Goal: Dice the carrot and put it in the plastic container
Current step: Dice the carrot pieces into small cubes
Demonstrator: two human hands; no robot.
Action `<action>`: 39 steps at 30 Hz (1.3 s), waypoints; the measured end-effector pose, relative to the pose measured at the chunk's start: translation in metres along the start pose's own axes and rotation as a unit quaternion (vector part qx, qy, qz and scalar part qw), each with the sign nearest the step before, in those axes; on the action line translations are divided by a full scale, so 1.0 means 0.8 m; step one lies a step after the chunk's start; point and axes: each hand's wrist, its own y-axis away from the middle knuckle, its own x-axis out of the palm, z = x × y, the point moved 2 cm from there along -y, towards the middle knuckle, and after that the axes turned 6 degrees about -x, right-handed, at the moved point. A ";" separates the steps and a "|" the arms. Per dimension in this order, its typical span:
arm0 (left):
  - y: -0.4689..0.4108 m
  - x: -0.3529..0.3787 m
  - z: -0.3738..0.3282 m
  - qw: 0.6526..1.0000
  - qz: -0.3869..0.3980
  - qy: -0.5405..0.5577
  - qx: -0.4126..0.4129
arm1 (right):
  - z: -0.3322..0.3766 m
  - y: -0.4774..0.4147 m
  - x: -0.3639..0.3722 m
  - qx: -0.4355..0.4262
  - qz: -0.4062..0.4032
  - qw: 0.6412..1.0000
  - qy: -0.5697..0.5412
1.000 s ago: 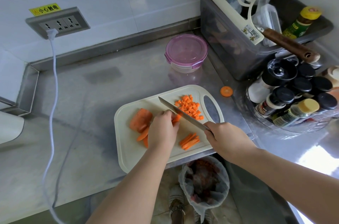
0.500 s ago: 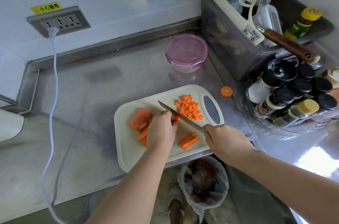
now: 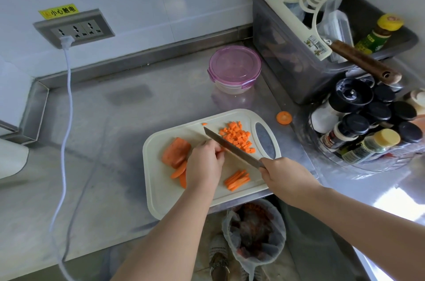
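Carrot piece [image 3: 221,149] on cutting board [image 3: 161,198], mostly hidden under curled fingers [image 3: 211,146] of left hand [image 3: 204,165], touching knife [image 3: 230,147] blade; right hand [image 3: 285,179] wrapped round handle; diced carrot [image 3: 238,138] beyond blade.

Steel counter [image 3: 110,142] in a kitchen corner, and what stands on it.

A cream cutting board [image 3: 161,198] lies near the front edge, and its near corner goes a little over this edge. Behind the board, apart from it, stands a round plastic container [image 3: 234,69] with a purple lid closed on it. One round carrot slice [image 3: 284,117] lies flat on the bare steel, just beside the far right corner of the board. At the right, a dark grey bin [image 3: 273,50] stands against the wall, and a clear round rack [image 3: 368,168] with bottles stands in front of it. A white cable [image 3: 66,101] crosses the left part of the counter. At the left border rests a white object [image 3: 11,161], perhaps an appliance.
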 end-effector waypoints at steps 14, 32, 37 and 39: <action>0.006 -0.005 0.013 0.999 0.027 0.005 -0.042 | 0.014 0.020 -0.010 -0.011 -0.009 1.000 -0.002; 0.001 -0.003 0.007 0.997 0.042 -0.007 -0.069 | 0.009 0.012 -0.002 -0.017 0.029 0.999 0.035; 0.002 -0.005 0.004 0.997 0.038 -0.021 -0.060 | 0.009 0.008 0.001 -0.015 0.038 0.997 0.071; 0.003 -0.006 0.004 0.997 0.037 -0.025 -0.058 | 0.009 0.006 0.001 -0.003 0.035 0.997 0.065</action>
